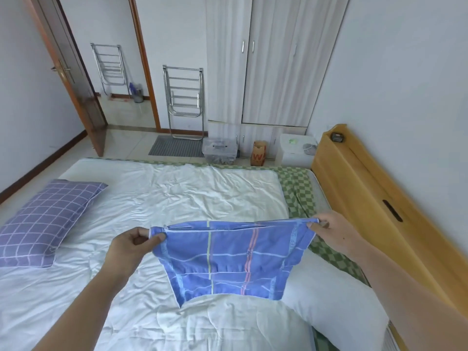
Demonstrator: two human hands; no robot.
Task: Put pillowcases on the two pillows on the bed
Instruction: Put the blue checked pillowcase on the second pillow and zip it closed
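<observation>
A blue pillowcase point(228, 259) with pale grid lines and a red stripe hangs stretched between my hands above the bed. My left hand point(131, 245) pinches its upper left corner. My right hand point(331, 233) pinches its upper right corner. Its zipped top edge runs level between them. A bare white pillow point(334, 297) lies on the bed at the lower right, partly under the pillowcase and my right forearm. At the left lies a pillow in a purple checked pillowcase point(45, 219).
A rumpled white quilt point(177, 198) covers the bed over a green checked sheet point(298, 191). A wooden headboard point(374, 196) runs along the right. Beyond the bed stand a wardrobe point(273, 59), a folded metal rack point(184, 102), a plastic box point(220, 150) and an open door point(68, 72).
</observation>
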